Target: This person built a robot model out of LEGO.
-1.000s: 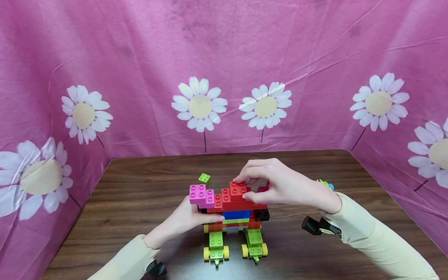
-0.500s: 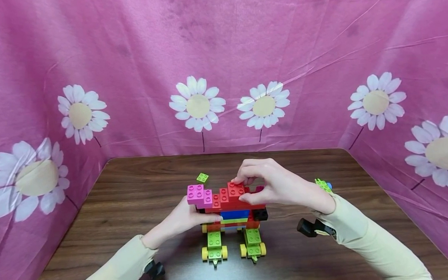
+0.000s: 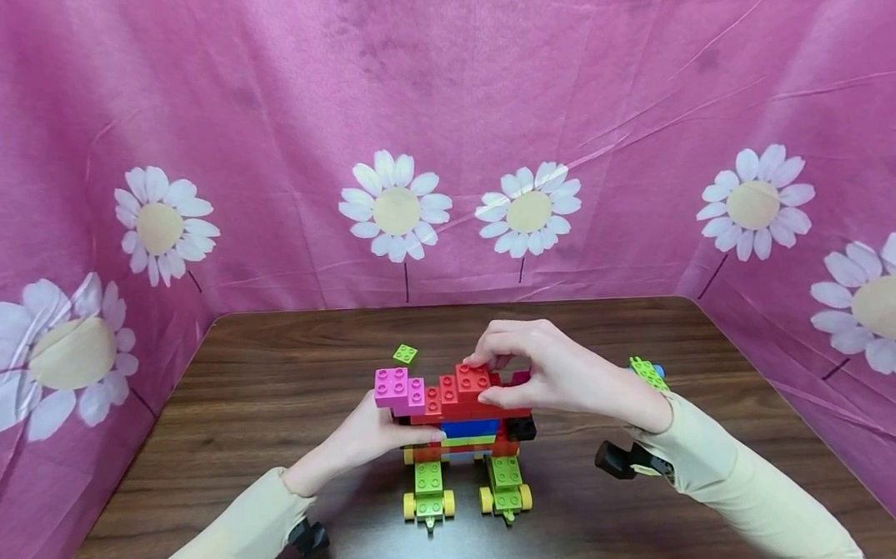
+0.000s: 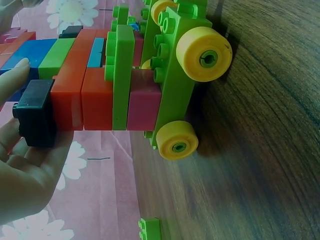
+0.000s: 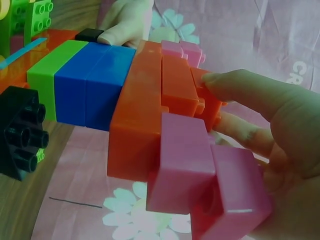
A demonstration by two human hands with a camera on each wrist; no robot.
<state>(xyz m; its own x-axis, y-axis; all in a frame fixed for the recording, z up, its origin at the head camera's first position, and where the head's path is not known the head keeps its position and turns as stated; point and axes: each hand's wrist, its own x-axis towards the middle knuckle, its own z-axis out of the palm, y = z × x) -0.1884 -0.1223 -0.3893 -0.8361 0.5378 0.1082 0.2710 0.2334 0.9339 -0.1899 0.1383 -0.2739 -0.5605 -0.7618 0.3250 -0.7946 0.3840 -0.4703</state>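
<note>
A model of toy building bricks stands on two lime wheeled bases (image 3: 429, 478) with yellow wheels (image 4: 204, 54). Its body stacks red, lime and blue bricks (image 3: 470, 429), with a black brick (image 3: 521, 429) jutting out at the right. Stepped pink bricks (image 3: 391, 387) form its top left end; more pink bricks (image 5: 184, 162) show at the other end in the right wrist view. My left hand (image 3: 365, 437) grips the body from the left, thumb across the front, beside another black brick (image 4: 39, 112). On top, my right hand (image 3: 545, 363) pinches a red brick (image 3: 473, 382) between thumb and fingers.
A flat lime brick (image 3: 404, 354) lies behind the model on the brown wooden table (image 3: 271, 362). Farther right, partly behind the right forearm, is a lime and blue brick piece (image 3: 649, 373). A pink cloth with daisies (image 3: 440, 88) hangs around the table's back and sides.
The head view has shifted slightly, so everything sits a little farther left in it than a second ago. Both hands keep the same hold on the model.
</note>
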